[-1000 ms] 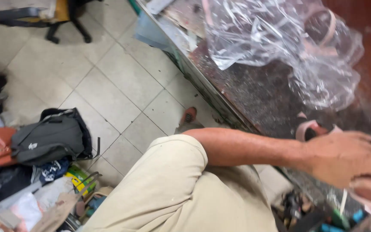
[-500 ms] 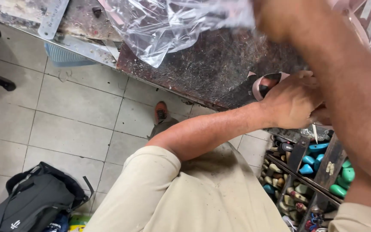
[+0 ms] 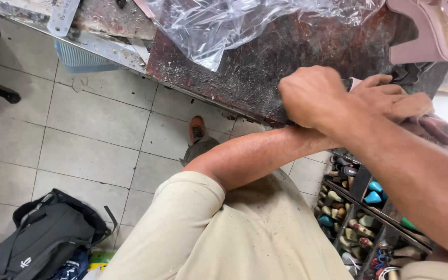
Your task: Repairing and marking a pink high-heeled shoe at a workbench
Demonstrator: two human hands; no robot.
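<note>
Nearest to the camera is the person's own lap in beige cloth, and over it the two forearms cross. The left hand (image 3: 390, 101) lies with the palm down at the near edge of the dark workbench (image 3: 265, 67), toward its right end, the fingers stretched out almost flat. The right hand (image 3: 315, 96) sits just beside it on the left, touching it, closed as a fist with the knuckles up.

Between the two hands a small pale piece (image 3: 355, 83) shows, only a corner of it (the rest is covered by the knuckles), so what it is and which hand really grips it I cannot tell. It lies directly under the fingers of both hands, no reach is needed, and its long axis is hidden.

Below the bench at the right stands a rack of small coloured shoe forms (image 3: 361, 218). Farther along the bench top a crumpled clear plastic bag (image 3: 234, 23) lies. At the far right corner a pinkish shoe sole (image 3: 431, 31) stands, partly cut off by the frame.
</note>
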